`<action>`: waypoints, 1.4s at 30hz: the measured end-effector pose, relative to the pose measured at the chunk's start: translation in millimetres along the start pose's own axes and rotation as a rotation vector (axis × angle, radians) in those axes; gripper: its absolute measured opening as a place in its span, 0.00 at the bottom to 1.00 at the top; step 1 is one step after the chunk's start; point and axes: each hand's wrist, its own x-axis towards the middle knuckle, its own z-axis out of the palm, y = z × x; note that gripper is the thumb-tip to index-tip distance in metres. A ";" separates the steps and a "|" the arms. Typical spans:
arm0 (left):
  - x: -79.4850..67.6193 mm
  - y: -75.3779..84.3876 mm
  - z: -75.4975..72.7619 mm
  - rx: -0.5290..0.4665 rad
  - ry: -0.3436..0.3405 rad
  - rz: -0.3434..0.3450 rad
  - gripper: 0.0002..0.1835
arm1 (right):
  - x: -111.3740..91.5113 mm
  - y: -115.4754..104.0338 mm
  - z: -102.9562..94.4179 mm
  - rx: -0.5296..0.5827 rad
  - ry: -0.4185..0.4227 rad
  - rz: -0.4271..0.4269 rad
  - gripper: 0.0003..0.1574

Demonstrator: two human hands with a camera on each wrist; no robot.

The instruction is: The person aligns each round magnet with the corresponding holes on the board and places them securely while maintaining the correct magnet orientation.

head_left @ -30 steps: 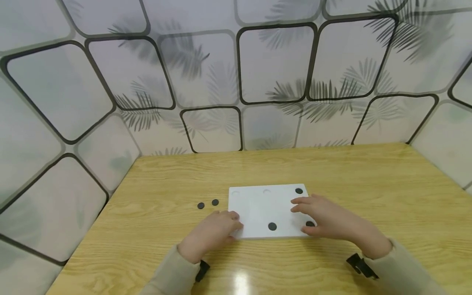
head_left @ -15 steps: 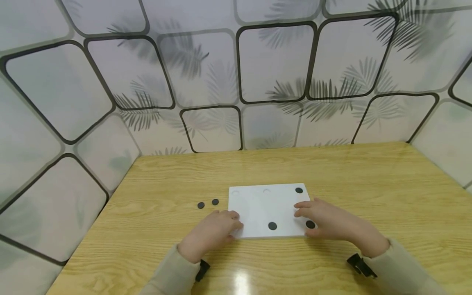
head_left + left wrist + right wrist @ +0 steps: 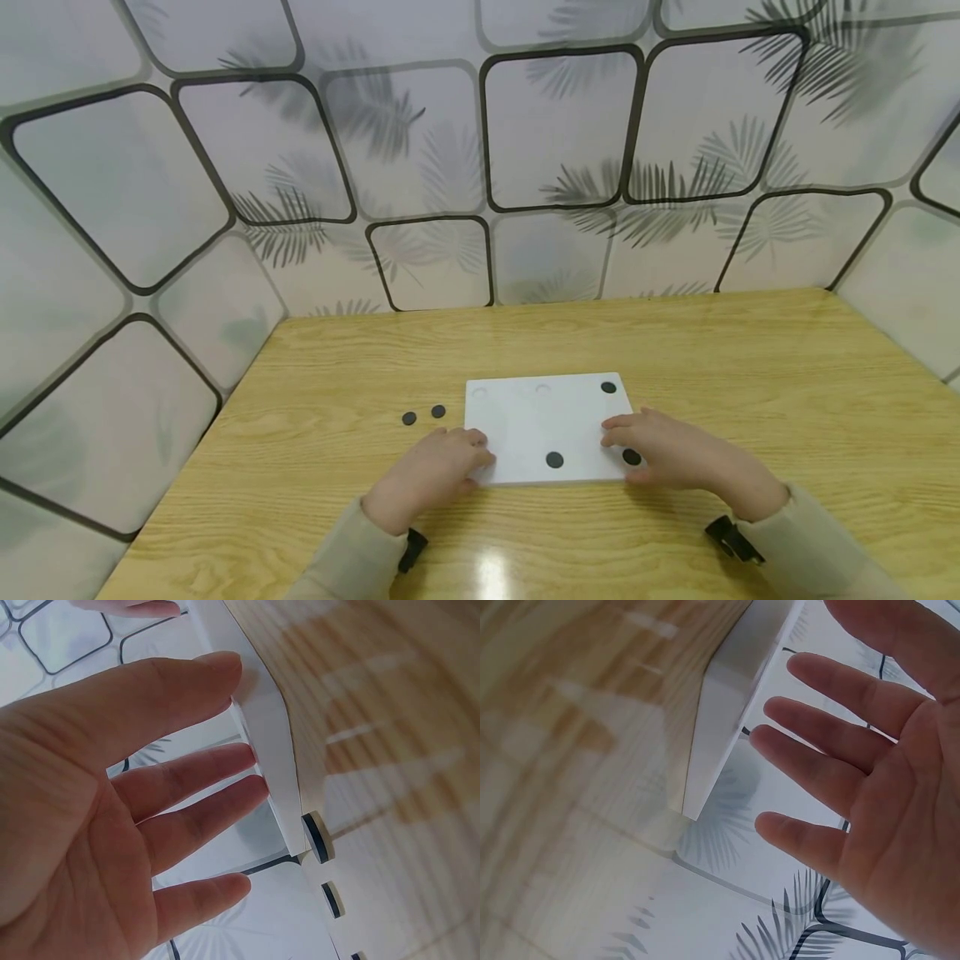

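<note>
A white rectangular board (image 3: 525, 421) lies flat, with three black discs in view on it: one at the far right corner (image 3: 608, 387), one at the near middle (image 3: 554, 460) and one at the near right (image 3: 632, 457). Two shallow round recesses show along its far edge. My left hand (image 3: 435, 471) rests at the board's left edge, fingers extended, covering the near left corner. At the right end, my right hand (image 3: 678, 454) hovers beside the near right disc, fingers spread and holding nothing. In the right wrist view its fingertips (image 3: 769, 739) stand apart from the board (image 3: 720, 705).
Two loose black discs, a farther left one (image 3: 408, 418) and a nearer one (image 3: 438, 411), lie left of the board on the wooden table (image 3: 337, 358). A patterned wall (image 3: 555, 133) encloses the table at the back and both sides.
My right hand has drawn slightly to the right, uncovering the near right disc. My left hand and the board stay put.
</note>
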 end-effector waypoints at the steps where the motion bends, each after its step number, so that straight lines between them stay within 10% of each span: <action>1: 0.0 0.0 0.1 -0.003 -0.001 -0.002 0.14 | 0.1 -0.1 0.0 0.005 -0.008 0.007 0.22; 42: -0.9 -4.5 -3.5 0.006 0.053 0.013 0.13 | 0.4 0.6 1.9 -0.025 -0.041 0.020 0.20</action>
